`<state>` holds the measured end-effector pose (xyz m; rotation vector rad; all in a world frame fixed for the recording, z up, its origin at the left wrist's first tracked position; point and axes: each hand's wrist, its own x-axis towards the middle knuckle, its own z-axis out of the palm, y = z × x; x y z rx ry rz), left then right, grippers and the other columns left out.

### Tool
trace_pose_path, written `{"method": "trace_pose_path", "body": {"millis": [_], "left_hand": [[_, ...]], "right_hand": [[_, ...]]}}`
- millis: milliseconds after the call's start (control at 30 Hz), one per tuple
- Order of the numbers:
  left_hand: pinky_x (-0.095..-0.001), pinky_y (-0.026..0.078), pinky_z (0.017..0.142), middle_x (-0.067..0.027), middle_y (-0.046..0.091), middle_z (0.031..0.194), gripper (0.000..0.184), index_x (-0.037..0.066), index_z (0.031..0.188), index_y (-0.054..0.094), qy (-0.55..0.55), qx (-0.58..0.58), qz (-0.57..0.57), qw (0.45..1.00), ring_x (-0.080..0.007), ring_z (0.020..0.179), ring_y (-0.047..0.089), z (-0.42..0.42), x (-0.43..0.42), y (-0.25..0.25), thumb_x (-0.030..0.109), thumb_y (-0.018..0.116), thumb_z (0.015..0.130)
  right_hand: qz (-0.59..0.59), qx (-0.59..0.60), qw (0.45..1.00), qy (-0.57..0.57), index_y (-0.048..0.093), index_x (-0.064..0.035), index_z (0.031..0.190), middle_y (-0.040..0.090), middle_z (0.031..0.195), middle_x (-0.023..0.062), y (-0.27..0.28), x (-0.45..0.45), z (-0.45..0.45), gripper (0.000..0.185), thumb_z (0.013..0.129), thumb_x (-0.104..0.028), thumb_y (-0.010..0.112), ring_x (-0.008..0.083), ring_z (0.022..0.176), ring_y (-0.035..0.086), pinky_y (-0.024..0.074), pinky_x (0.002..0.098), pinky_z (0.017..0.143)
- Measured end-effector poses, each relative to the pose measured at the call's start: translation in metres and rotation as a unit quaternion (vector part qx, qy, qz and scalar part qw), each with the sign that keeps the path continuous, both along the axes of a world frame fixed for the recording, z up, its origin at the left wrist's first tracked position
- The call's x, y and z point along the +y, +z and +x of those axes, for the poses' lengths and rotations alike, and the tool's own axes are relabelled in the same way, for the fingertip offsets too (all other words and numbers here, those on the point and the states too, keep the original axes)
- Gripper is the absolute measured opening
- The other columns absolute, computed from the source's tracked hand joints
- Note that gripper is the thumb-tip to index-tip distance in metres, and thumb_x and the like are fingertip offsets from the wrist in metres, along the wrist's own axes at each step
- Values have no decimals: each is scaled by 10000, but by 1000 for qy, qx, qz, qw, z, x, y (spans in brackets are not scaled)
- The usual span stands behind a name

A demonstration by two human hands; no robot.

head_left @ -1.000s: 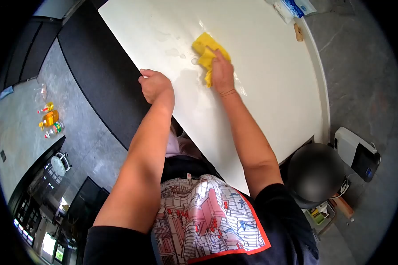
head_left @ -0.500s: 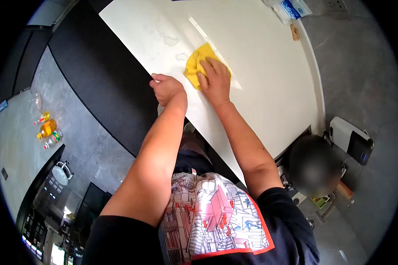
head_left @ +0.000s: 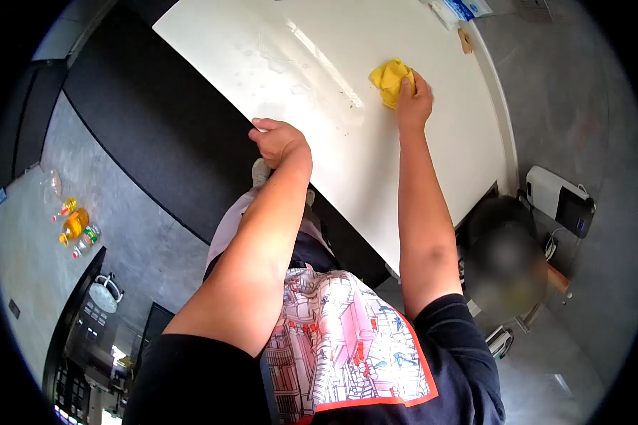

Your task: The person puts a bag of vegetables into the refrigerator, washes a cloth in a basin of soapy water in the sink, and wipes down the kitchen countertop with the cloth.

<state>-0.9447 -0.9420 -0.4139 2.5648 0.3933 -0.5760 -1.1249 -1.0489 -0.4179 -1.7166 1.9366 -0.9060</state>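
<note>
A bunched yellow cloth [head_left: 390, 81] is in my right hand [head_left: 415, 105], with thumb and fingers closed on its right side over the white tabletop [head_left: 446, 149]. My left hand [head_left: 279, 140] is curled round the front edge of the tabletop, the thumb side on top and some fingers hidden beneath. Wet patches [head_left: 273, 62] and small dark specks lie on the white surface between the two hands, beside a bright strip of reflected light.
A white and blue packet [head_left: 464, 8] and a small brown piece [head_left: 465, 41] lie along the raised back rim. At left, several bottles [head_left: 74, 225] stand by the wall. A white and black device [head_left: 560, 200] is at right.
My right hand has carried the yellow cloth rightward, away from my left hand. The cloth is bunched smaller now. My left hand keeps its place at the table edge.
</note>
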Motion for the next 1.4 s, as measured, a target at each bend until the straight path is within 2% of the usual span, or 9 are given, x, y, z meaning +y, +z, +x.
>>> {"method": "trace_pose_path", "body": {"millis": [33, 200, 467, 633, 700, 933, 1233, 1300, 1400], "left_hand": [[-473, 525, 746, -235, 666, 858, 477, 5, 977, 615, 1, 11, -2, 1000, -402, 837, 648, 1, -1, 0, 410, 366, 942], [-473, 529, 727, -239, 664, 855, 470, 8, 961, 615, 5, 12, -12, 1000, -403, 828, 648, 1, 2, -4, 407, 368, 942], [-506, 525, 700, -220, 664, 811, 455, 32, 998, 558, 3, -3, -16, 1000, -413, 791, 644, -1, 3, -12, 422, 328, 953], [-485, 529, 685, -221, 666, 796, 457, 24, 988, 601, 12, -28, -6, 1000, -406, 770, 650, -3, 3, -13, 414, 368, 939], [-467, 534, 659, -218, 667, 765, 461, 14, 966, 636, 19, -55, -4, 998, -401, 743, 655, -3, -1, -15, 410, 403, 928], [-480, 530, 710, -227, 667, 847, 467, 18, 1001, 597, 15, -22, -6, 1000, -410, 807, 647, -5, 2, -10, 419, 367, 938], [-493, 525, 723, -231, 664, 850, 440, 31, 1016, 561, 5, 10, -15, 1000, -411, 824, 643, -2, 2, -11, 413, 354, 941], [-492, 526, 721, -229, 665, 840, 439, 35, 1020, 563, -1, 13, -3, 1000, -409, 816, 645, -1, 4, -10, 415, 358, 940], [-490, 526, 727, -227, 669, 824, 444, 47, 1030, 567, 15, 9, -4, 1000, -403, 799, 652, -3, 4, -8, 437, 379, 931]], "right_hand": [[-43, 180, 982, -32, 607, -91, 1151, 584, 1048, 102, -8, -6, -5, 301, 851, -120, 602, 267, 1021, 516, 436, 360, 902], [-184, 209, 954, 112, 669, -149, 1006, 619, 957, 84, -26, 3, 29, 273, 773, -15, 620, 287, 923, 530, 435, 380, 831], [-108, 139, 925, 335, 688, -165, 920, 621, 931, 35, -6, 79, 41, 294, 686, 4, 635, 274, 845, 554, 484, 372, 758], [13, 107, 939, 326, 687, -141, 924, 625, 919, 53, 21, 114, 28, 283, 709, 29, 616, 277, 850, 572, 490, 348, 752], [122, -32, 948, 293, 681, -104, 939, 625, 941, 85, 18, 96, 19, 254, 749, 40, 594, 287, 885, 580, 483, 344, 780], [-23, 119, 954, 275, 661, -77, 1006, 627, 1033, 101, 14, 27, 56, 206, 825, -58, 566, 282, 984, 562, 476, 367, 849], [117, 294, 875, 366, 637, -42, 911, 624, 959, 103, 34, 63, 51, 137, 785, -86, 608, 298, 931, 565, 482, 377, 815], [227, 215, 839, 446, 667, -65, 963, 640, 968, 112, 40, 60, 37, 211, 763, -109, 613, 287, 943, 588, 493, 395, 795], [344, 98, 861, 362, 676, -75, 1018, 646, 1015, 145, 37, 48, 26, 275, 774, -198, 648, 259, 976, 604, 467, 359, 859]]}}
